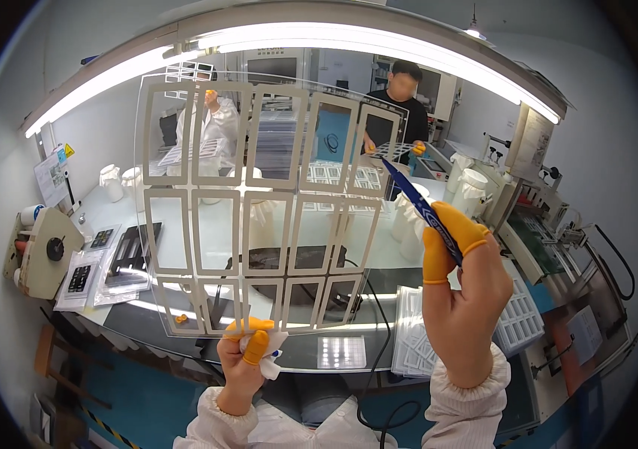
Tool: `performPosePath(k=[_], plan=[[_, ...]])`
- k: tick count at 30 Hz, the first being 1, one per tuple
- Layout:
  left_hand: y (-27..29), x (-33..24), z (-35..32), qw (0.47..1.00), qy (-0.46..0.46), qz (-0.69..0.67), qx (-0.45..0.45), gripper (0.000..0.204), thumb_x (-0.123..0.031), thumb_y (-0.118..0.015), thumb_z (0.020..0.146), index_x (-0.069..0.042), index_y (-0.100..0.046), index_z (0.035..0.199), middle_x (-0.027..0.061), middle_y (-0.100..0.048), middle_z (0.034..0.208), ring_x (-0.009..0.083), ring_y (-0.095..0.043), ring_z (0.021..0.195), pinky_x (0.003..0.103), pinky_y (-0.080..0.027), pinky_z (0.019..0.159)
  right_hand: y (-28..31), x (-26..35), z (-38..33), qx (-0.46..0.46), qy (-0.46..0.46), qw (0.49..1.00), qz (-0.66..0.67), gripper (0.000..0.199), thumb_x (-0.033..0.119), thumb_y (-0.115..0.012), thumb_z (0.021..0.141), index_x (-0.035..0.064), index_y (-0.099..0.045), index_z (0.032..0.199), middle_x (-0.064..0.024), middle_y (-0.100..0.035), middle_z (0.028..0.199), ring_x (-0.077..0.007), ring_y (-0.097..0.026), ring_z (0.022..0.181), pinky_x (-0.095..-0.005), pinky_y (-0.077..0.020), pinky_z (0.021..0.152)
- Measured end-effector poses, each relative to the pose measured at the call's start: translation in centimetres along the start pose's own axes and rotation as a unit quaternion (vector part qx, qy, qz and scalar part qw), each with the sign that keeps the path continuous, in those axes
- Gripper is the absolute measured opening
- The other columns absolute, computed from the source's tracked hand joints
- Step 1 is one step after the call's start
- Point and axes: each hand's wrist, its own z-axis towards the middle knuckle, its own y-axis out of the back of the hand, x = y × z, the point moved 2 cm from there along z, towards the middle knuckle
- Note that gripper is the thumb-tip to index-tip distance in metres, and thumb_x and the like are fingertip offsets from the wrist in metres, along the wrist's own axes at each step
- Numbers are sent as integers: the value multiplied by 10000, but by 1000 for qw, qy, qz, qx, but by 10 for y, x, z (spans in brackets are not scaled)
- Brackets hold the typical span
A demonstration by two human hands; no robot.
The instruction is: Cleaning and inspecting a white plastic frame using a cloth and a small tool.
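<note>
My left hand, with orange finger cots, pinches the bottom edge of a clear plastic sheet held upright toward the light. The sheet carries rows of pale grey rectangular frames. A crumpled white cloth is tucked in the same hand. My right hand, also in orange cots, grips blue tweezers whose tip touches the sheet's right edge near the upper row.
Beyond the sheet lies a white bench with a black tray, bagged parts and a tape dispenser on the left. Stacked sheets lie at right. Two people work at the far side. Machines stand right.
</note>
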Motion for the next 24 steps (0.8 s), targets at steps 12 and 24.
performPosePath(k=[12,24], plan=[[1,-3,2,999,-22,22,16,159,-95,-602,772,12,-592,889,43,-592,761,85,-567,644,190,-477,609,-4,2,3,-5,40,996,-74,202,44,-624,731,-22,-578,916,-63,-471,642,-112,-427,427,-195,-314,390],[0,-3,6,999,-5,-3,34,196,-110,-583,787,16,-577,938,62,-603,795,91,-573,654,184,-469,597,2,1,8,-4,32,999,-31,212,55,-609,737,-44,-554,916,-62,-473,596,-102,-429,411,-196,-299,380]])
